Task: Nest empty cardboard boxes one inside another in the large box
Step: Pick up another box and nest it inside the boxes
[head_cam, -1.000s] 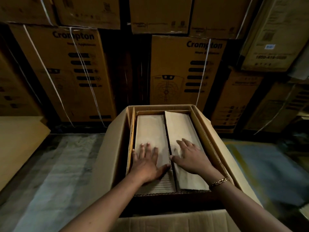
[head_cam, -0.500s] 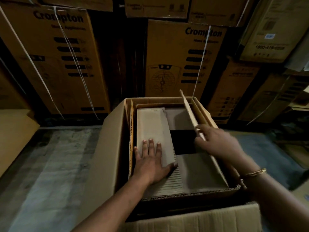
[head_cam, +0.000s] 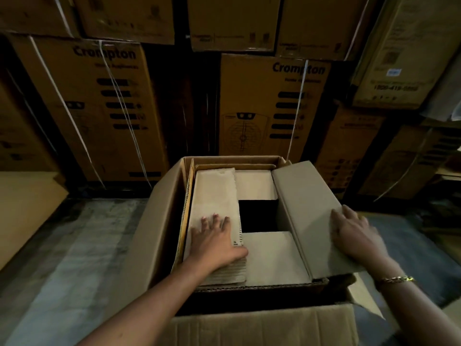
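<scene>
A large open cardboard box (head_cam: 152, 236) stands on the floor in front of me. A smaller box (head_cam: 262, 287) sits nested inside it. My left hand (head_cam: 215, 242) lies flat on that inner box's left top flap (head_cam: 214, 196), fingers spread, pressing it down. The inner box's right flap (head_cam: 304, 208) is folded outward over the big box's right wall, and my right hand (head_cam: 356, 233) rests on its outer edge. The near short flap (head_cam: 274, 258) and far short flap (head_cam: 255, 184) lie down, with a dark square opening (head_cam: 258, 216) between them.
Tall printed cartons (head_cam: 269, 106) are stacked wall-like just behind the box. A flat cardboard sheet (head_cam: 22, 208) lies at the left. Bare concrete floor (head_cam: 74, 258) runs along the left side, and a bluish mat (head_cam: 409, 253) lies to the right.
Both hands pressed the two flaps shut a second ago. My right hand has since lifted the right flap and swung it outward to the right, exposing the inner short flaps. The left hand stayed put.
</scene>
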A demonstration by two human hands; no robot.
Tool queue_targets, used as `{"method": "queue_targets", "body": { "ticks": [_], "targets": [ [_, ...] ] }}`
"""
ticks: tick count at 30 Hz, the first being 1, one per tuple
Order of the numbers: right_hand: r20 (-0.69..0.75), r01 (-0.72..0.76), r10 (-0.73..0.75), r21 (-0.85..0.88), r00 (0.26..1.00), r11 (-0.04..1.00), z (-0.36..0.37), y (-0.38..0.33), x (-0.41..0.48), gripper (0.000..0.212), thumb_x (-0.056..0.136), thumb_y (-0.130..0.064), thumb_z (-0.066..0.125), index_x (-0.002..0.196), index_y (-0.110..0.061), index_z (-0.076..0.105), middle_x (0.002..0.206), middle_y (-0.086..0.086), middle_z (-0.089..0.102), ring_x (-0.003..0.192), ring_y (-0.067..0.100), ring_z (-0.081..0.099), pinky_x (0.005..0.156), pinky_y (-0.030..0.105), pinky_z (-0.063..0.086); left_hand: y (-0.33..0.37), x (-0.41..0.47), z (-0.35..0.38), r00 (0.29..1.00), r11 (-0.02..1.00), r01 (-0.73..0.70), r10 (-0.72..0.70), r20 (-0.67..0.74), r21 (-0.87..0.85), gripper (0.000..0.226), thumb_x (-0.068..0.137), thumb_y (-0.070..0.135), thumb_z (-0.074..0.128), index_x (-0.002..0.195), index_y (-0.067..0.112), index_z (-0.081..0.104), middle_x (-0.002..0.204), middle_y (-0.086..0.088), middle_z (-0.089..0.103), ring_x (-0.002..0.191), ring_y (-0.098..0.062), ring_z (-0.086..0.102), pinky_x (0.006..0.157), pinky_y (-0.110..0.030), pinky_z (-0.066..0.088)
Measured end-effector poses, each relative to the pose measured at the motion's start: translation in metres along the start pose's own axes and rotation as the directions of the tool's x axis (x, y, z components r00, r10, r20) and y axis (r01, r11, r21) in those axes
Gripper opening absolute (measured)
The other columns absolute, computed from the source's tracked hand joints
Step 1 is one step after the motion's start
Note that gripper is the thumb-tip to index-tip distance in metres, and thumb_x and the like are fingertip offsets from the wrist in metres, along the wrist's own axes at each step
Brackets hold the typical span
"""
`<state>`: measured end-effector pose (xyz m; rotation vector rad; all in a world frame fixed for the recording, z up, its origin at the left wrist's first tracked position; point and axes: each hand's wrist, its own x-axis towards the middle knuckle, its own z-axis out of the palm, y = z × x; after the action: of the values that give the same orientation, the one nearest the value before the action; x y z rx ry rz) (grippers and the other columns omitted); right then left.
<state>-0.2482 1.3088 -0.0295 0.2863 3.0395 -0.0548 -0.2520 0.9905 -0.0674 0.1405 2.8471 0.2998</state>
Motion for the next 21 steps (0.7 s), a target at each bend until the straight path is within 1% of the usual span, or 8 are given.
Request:
{"method": "queue_targets", "body": {
  "ticks": [2, 4, 6, 7, 9, 13, 18, 21],
  "targets": [
    [-0.060, 0.073, -0.076, -0.056, 0.995, 0.996, 0.002, -0.005, -0.004, 0.053, 0.100, -0.032, 0.039, 0.152, -0.022, 0.035, 0.167, 0.005, 0.014, 0.152, 0.028, 0.015, 0.117, 0.049, 0.026, 0.005, -0.011, -0.017, 0.998, 0.997, -0.038, 0.034, -0.053, -0.063, 0.093, 0.082, 0.069, 0.052, 0.158, 0.027, 0.018, 0.162, -0.005, 0.027, 0.143, -0.031, 0.034, 0.109, -0.046, 0.038],
    [-0.079, 0.118, -0.126, -0.098, 0.989, 0.988, 0.004, -0.009, -0.004, 0.051, 0.101, -0.032, 0.037, 0.151, -0.021, 0.036, 0.167, 0.003, 0.016, 0.153, 0.026, 0.012, 0.120, 0.045, 0.022, -0.001, -0.026, -0.040, 0.992, 0.982, -0.033, 0.009, -0.130, -0.184, 0.076, 0.089, 0.062, 0.054, 0.154, 0.034, 0.027, 0.141, 0.001, 0.048, 0.111, -0.021, 0.058, 0.084, -0.034, 0.050],
    [-0.065, 0.134, -0.142, -0.114, 0.988, 0.984, 0.006, -0.011, -0.005, 0.052, 0.103, -0.035, 0.034, 0.153, -0.019, 0.033, 0.167, 0.003, 0.017, 0.154, 0.025, 0.012, 0.120, 0.043, 0.019, -0.020, -0.041, -0.060, 0.971, 0.954, -0.010, -0.062, -0.231, -0.299, 0.064, 0.095, 0.051, 0.052, 0.153, 0.039, 0.028, 0.120, 0.002, 0.054, 0.074, -0.010, 0.059, 0.059, -0.023, 0.049],
    [-0.063, 0.143, -0.151, -0.121, 0.986, 0.982, 0.005, -0.010, -0.005, 0.053, 0.103, -0.036, 0.033, 0.153, -0.019, 0.032, 0.166, 0.003, 0.018, 0.154, 0.025, 0.012, 0.121, 0.042, 0.018, -0.033, -0.047, -0.068, 0.949, 0.947, 0.000, -0.101, -0.299, -0.321, 0.060, 0.097, 0.046, 0.051, 0.152, 0.039, 0.030, 0.115, 0.003, 0.057, 0.065, -0.008, 0.058, 0.052, -0.020, 0.048],
    [-0.062, 0.162, -0.171, -0.125, 0.983, 0.979, 0.005, -0.009, -0.003, 0.054, 0.103, -0.037, 0.033, 0.154, -0.019, 0.032, 0.166, 0.003, 0.018, 0.154, 0.025, 0.012, 0.121, 0.042, 0.017, -0.062, -0.057, -0.078, 0.902, 0.939, 0.014, -0.161, -0.401, -0.344, 0.056, 0.099, 0.039, 0.050, 0.152, 0.037, 0.033, 0.122, 0.000, 0.063, 0.071, -0.011, 0.063, 0.056, -0.027, 0.054],
    [-0.014, 0.215, -0.220, -0.153, 0.975, 0.964, 0.007, -0.015, 0.004, 0.058, 0.100, -0.041, 0.035, 0.154, -0.021, 0.030, 0.166, 0.001, 0.018, 0.153, 0.023, 0.011, 0.122, 0.042, 0.015, -0.121, -0.067, -0.076, 0.897, 0.913, 0.133, -0.276, -0.345, -0.385, 0.052, 0.102, 0.027, 0.045, 0.153, 0.031, 0.035, 0.131, -0.007, 0.064, 0.098, -0.021, 0.065, 0.087, -0.043, 0.056],
    [0.069, 0.325, -0.318, -0.140, 0.946, 0.935, 0.012, -0.040, 0.007, 0.058, 0.100, -0.044, 0.036, 0.154, -0.024, 0.032, 0.166, -0.001, 0.019, 0.154, 0.023, 0.010, 0.122, 0.043, 0.013, -0.145, -0.075, -0.042, 0.888, 0.920, 0.322, -0.376, -0.266, -0.223, 0.057, 0.101, 0.028, 0.037, 0.157, 0.028, 0.026, 0.151, -0.006, 0.046, 0.125, -0.027, 0.052, 0.096, -0.041, 0.048],
    [0.084, 0.363, -0.353, -0.154, 0.932, 0.919, 0.020, -0.057, 0.009, 0.059, 0.100, -0.051, 0.031, 0.151, -0.023, 0.038, 0.164, 0.001, 0.024, 0.153, 0.027, 0.011, 0.122, 0.049, 0.013, -0.140, -0.078, -0.023, 0.881, 0.911, 0.374, -0.407, -0.241, -0.172, 0.057, 0.105, 0.034, 0.029, 0.159, 0.023, 0.017, 0.161, -0.005, 0.030, 0.133, -0.027, 0.045, 0.091, -0.036, 0.043]
  ]
}}
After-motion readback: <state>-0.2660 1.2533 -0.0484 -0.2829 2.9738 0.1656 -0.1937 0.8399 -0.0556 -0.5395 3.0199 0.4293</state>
